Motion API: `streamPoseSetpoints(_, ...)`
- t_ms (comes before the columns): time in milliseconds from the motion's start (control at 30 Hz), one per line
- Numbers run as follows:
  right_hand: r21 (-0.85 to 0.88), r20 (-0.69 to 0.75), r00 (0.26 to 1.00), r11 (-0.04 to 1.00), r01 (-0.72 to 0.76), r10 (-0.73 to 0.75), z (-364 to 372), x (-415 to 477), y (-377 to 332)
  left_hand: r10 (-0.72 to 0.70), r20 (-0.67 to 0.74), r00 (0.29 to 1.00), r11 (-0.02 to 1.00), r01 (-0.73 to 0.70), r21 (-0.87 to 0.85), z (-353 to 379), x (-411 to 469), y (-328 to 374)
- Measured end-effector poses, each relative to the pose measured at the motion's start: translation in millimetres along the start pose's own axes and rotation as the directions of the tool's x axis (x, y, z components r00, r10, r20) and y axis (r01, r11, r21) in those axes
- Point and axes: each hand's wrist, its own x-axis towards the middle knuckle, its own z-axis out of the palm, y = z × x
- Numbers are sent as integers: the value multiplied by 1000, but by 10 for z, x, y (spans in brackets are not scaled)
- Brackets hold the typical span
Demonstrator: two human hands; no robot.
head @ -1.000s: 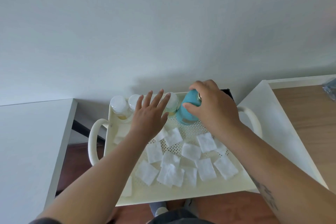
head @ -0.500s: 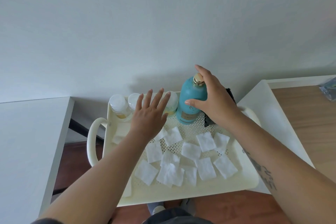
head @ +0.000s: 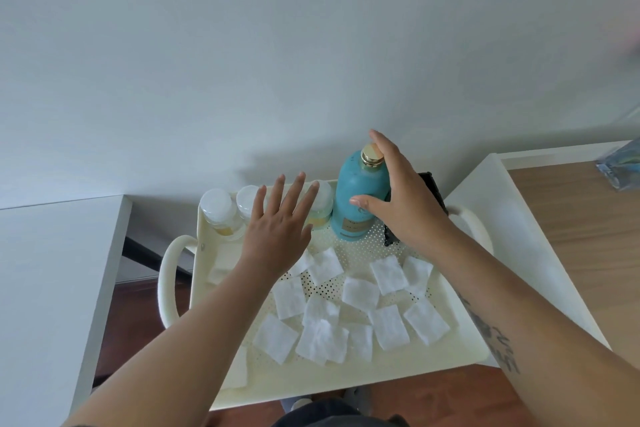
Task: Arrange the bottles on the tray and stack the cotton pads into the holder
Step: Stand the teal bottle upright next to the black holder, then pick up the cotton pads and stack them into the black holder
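Standing upright at the far edge of the cream perforated tray (head: 346, 381), the teal bottle (head: 358, 199) has a gold cap (head: 372, 156) and sits just left of a black holder (head: 431, 194), most of which is hidden. The right hand (head: 405, 201) is cupped around the bottle's right side, fingers loosely spread, thumb touching the body; whether the grip is firm cannot be told. The left hand (head: 277, 229) hovers flat over the tray's far-left area, fingers apart, holding nothing. Three small clear bottles (head: 218, 208) line the far rim to the left of the teal bottle, one partly covered by the left hand. Square cotton pads (head: 360, 293) lie scattered across the tray floor, several overlapping. Bare perforated surface shows between the bottles and the pads. A looped handle (head: 169, 270) projects from the tray's left edge. A white table (head: 52, 270) stands to the left, apart from the tray.
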Motion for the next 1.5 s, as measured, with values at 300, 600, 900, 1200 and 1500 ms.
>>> streamPoseSetpoints(300,-247,-193,957,955,165,-215,657,-673,89,-175,-233,957,976,138,-169,-76,-562,-167)
streamPoseSetpoints(600,-455,147,989,885,97,-33,1453,-394,384,-485,331,810,819,553,-154,148,-924,-368)
streamPoseSetpoints(900,-519,112,988,854,-36,110,1752,-290,369,-549,389,740,791,610,-43,124,-775,-359)
streamPoseSetpoints(1200,-243,-12,994,964,-108,109,1595,-379,224,-557,205,805,719,591,-365,30,-781,-365)
streamPoseSetpoints(1500,-168,-71,997,985,-42,30,1097,-527,135,-599,198,776,459,535,-709,-258,-888,-217)
